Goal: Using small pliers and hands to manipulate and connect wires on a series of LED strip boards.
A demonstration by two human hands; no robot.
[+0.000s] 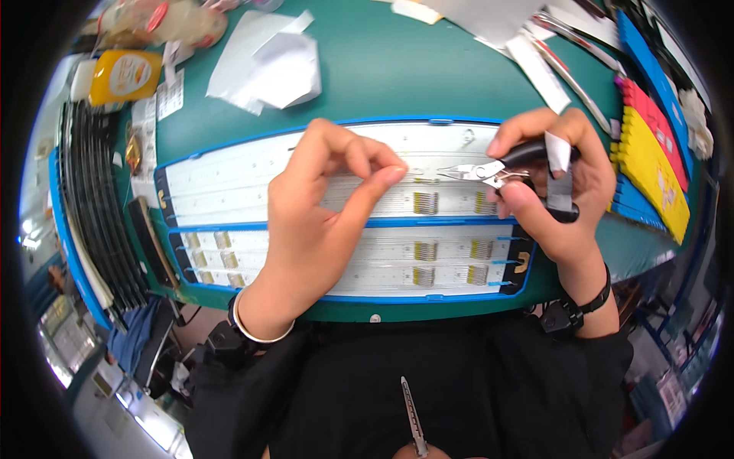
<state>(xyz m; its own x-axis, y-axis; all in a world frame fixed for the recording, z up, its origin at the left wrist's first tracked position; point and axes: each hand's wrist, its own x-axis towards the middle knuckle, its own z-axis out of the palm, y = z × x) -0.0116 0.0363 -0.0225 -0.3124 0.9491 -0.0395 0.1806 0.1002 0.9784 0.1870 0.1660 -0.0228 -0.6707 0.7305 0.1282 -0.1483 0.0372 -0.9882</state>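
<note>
My right hand (585, 187) grips needle-nose pliers (485, 170) with black handles and pale tape on them. Their slim jaws point left over the upper of two long white blue-edged panels (222, 180). My left hand (306, 222) is closed in a pinch just left of the jaw tips; anything between thumb and forefinger is too small to make out. Below the jaws, a bundle of fine brassy pins (426, 203) lies on the upper panel, with another bundle (485, 203) to its right. Several more bundles sit on the lower panel (367, 284), partly hidden by my left hand and forearm.
Clear plastic and white paper (287, 73) lie on the green table (375, 69). A yellow bottle (126, 76) stands at far left, above a stack of dark panels (95, 206). Tweezers (569, 30), a pen-like tool (569, 80) and yellow foam (650, 172) are at right.
</note>
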